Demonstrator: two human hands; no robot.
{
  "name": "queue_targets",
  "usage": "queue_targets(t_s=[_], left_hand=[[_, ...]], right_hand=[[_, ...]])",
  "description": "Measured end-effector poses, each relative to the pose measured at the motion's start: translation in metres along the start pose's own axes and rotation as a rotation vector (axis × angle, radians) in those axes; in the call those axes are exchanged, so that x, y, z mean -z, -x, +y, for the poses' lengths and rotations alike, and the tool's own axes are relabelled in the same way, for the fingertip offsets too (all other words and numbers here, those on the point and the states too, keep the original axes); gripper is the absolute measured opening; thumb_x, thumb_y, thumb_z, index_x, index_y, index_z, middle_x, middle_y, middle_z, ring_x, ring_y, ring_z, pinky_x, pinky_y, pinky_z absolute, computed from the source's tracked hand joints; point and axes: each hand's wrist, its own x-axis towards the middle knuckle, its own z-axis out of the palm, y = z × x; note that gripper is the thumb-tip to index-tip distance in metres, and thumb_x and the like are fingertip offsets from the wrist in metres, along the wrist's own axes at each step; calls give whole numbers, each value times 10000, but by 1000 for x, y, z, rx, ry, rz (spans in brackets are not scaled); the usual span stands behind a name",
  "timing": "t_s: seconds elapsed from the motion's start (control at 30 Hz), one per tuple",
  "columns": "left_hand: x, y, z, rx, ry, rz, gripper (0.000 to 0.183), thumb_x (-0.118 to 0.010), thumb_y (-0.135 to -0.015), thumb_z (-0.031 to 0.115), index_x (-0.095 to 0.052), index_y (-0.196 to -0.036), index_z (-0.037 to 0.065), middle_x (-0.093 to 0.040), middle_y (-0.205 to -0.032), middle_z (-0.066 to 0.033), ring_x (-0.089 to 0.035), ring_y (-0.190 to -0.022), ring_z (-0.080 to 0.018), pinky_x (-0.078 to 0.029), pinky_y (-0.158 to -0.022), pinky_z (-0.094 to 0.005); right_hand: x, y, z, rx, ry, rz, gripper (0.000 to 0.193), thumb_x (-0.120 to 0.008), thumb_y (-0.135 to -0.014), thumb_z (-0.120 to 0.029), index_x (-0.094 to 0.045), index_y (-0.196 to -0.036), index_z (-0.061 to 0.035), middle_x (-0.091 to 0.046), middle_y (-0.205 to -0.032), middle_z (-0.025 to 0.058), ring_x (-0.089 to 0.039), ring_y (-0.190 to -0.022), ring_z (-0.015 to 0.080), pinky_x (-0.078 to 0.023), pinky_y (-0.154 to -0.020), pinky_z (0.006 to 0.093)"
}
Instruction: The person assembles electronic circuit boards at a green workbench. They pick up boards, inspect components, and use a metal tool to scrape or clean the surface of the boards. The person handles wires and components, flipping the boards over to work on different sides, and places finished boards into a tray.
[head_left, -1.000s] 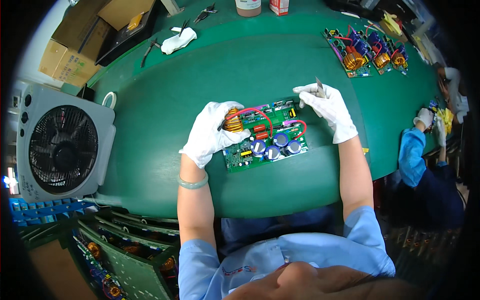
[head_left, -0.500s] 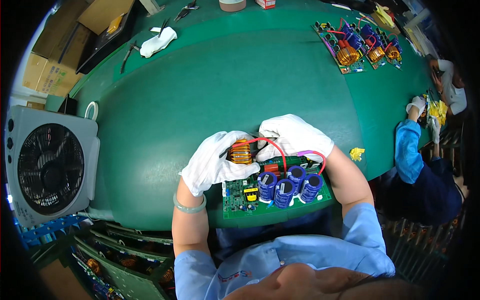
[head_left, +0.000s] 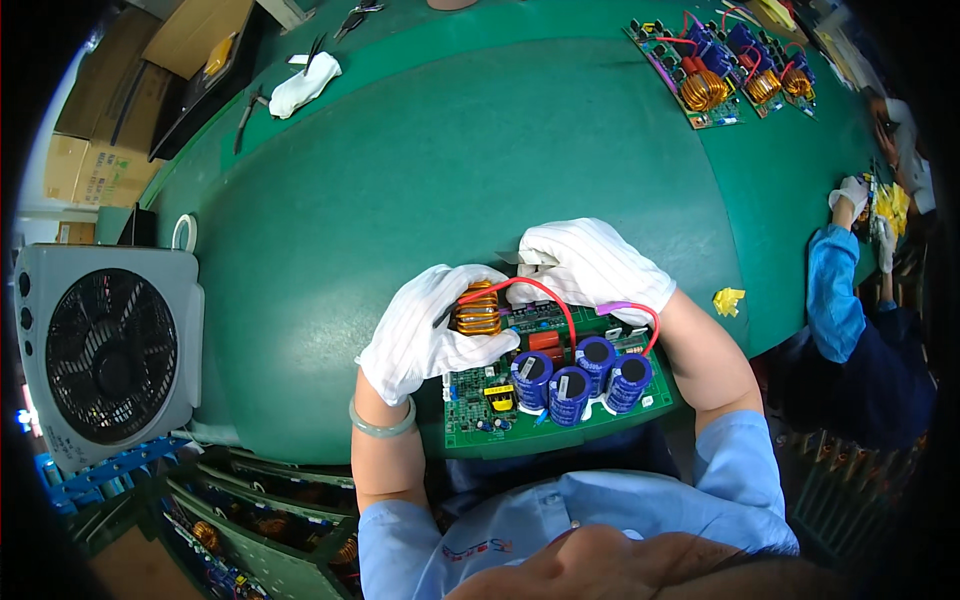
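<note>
The circuit board (head_left: 590,430) sits at the tabletop's near edge, before the person, its four blue cans (head_left: 568,397) toward the front; whether it lies quite flat I cannot tell. The gloved left hand (head_left: 425,325) grasps the copper coil (head_left: 478,312) at the board's back left corner, while the right hand (head_left: 590,265) pinches a thin grey blade (head_left: 508,257) just behind the coil, its fingertips partly hidden. A slip of that blade could probably nick the red wire (head_left: 570,325) arching close by, and a hard pull on the coil might strain its joints or tip the board over the edge. Compared with a second ago, the right hand has come from beyond the board's right end to the coil, and the board is nearer the person. Farther out on the tabletop (head_left: 380,180) lies a yellow scrap (head_left: 729,301).
</note>
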Motion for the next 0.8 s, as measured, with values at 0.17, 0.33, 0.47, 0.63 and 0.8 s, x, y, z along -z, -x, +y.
queue_targets(t_s=[0.17, 0.33, 0.47, 0.63, 0.8], left_hand=[[0, -1, 3, 32, 7, -3, 570, -864, -687, 415, -654, -1071, 49, -698, -981, -134, -624, -825, -361, -516, -755, -422], [-2, -1, 1, 33, -23, 2, 564, -862, -681, 419, -663, -1066, 58, -695, -974, -127, -621, -827, -352, -516, -760, -420], [-1, -3, 5, 95, 21, -18, 563, -857, -679, 426, -666, -1063, 60, -695, -973, -124, -618, -828, -346, -516, -762, -419], [3, -1, 7, 144, 33, -68, 579, -869, -670, 373, -663, -1098, 41, -679, -994, -139, -632, -892, -335, -514, -820, -415], [1, -2, 3, 57, 20, 2, 555, -850, -688, 427, -669, -1050, 46, -690, -930, -133, -616, -808, -350, -504, -744, -423]], right_hand=[[-3, 2, 5, 18, 1, 29, 197, -655, -856, -274, -622, -864, -81, -668, -806, 133, -637, -754, 388, -484, -629, 455], [-2, 3, 3, -27, 29, 3, 199, -642, -869, -277, -644, -896, -79, -679, -828, 147, -649, -777, 395, -488, -633, 464], [-3, 5, 6, -42, 55, -13, 222, -651, -883, -296, -649, -911, -76, -680, -840, 163, -650, -805, 401, -495, -663, 460], [33, 16, -5, -23, -99, 23, 380, -679, -896, -359, -506, -796, -37, -616, -767, 150, -588, -711, 382, -460, -620, 409], [34, 28, 3, -107, -108, -108, 457, -695, -819, -404, -446, -776, -23, -487, -735, 144, -513, -705, 365, -395, -624, 413]])
